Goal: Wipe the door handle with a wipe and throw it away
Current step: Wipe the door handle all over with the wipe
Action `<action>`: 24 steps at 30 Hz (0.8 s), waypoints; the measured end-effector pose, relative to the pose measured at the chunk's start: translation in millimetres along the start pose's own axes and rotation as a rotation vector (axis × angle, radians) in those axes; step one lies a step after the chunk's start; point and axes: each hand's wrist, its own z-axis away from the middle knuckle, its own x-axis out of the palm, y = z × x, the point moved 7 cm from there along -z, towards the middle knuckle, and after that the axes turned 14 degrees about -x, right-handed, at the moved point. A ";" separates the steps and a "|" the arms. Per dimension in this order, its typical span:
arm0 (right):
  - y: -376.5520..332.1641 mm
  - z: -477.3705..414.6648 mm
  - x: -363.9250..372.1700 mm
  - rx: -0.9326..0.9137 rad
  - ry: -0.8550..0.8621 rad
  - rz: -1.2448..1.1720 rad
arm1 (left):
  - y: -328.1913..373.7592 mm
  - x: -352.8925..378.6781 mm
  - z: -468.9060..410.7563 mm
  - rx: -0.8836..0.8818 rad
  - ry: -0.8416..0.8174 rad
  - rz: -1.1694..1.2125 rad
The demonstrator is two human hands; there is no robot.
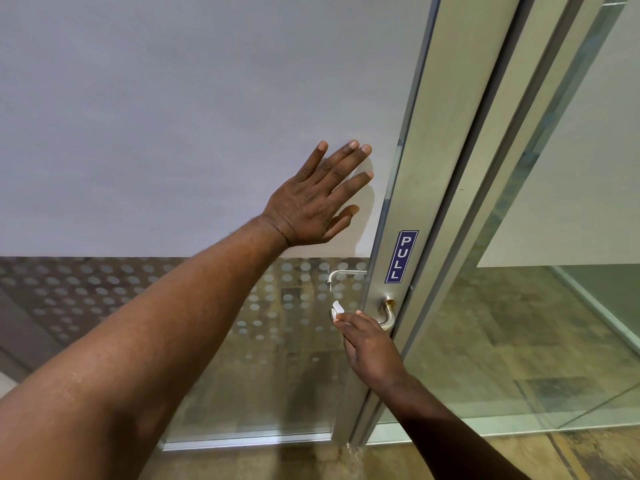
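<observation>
A silver lever door handle [388,315] sticks out of the metal door frame below a blue PULL sticker [401,256]. My right hand [369,344] is wrapped over the handle's free end and holds a small white wipe [336,309], whose corner shows above my fingers. My left hand [317,199] lies flat on the frosted glass door, fingers spread, above and left of the handle. Most of the lever is hidden under my right hand.
The frosted glass door [173,133] has a dotted clear band lower down, through which the handle on the far side [341,274] shows. To the right stand the metal frame [460,168] and a fixed glass panel [554,323]. A mottled floor lies below.
</observation>
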 end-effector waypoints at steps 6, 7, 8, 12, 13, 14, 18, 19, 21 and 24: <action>-12.0 6.0 2.2 -0.140 0.000 0.006 | 0.3 -1.1 0.1 0.000 -0.008 0.002; -12.1 9.7 2.2 -0.154 -0.011 0.009 | 0.1 -1.2 0.0 0.000 -0.009 0.003; -10.2 14.2 1.1 -0.158 -0.019 0.013 | -0.3 -1.4 -0.2 -0.001 -0.010 0.004; 10.2 31.2 -12.9 -0.077 0.001 0.059 | -0.5 -2.1 -0.9 -0.005 -0.013 0.012; 17.3 34.9 -17.6 -0.048 0.010 0.063 | -0.4 -1.9 -0.7 -0.005 -0.013 0.016; 24.6 37.5 -21.8 -0.018 0.011 0.064 | -0.4 -1.8 -0.6 -0.004 -0.012 0.018; 50.3 41.1 -30.0 0.122 -0.007 0.028 | 0.0 -1.6 -0.7 -0.003 -0.010 0.031; 56.4 40.2 -31.1 0.172 0.001 0.002 | 0.2 -1.4 -0.8 -0.002 -0.012 0.032; 66.8 37.4 -32.5 0.247 0.032 -0.039 | 0.2 -1.2 -0.9 -0.001 -0.017 0.027; 77.1 32.0 -33.5 0.298 0.080 -0.046 | 0.1 -1.1 -0.3 0.003 -0.013 0.015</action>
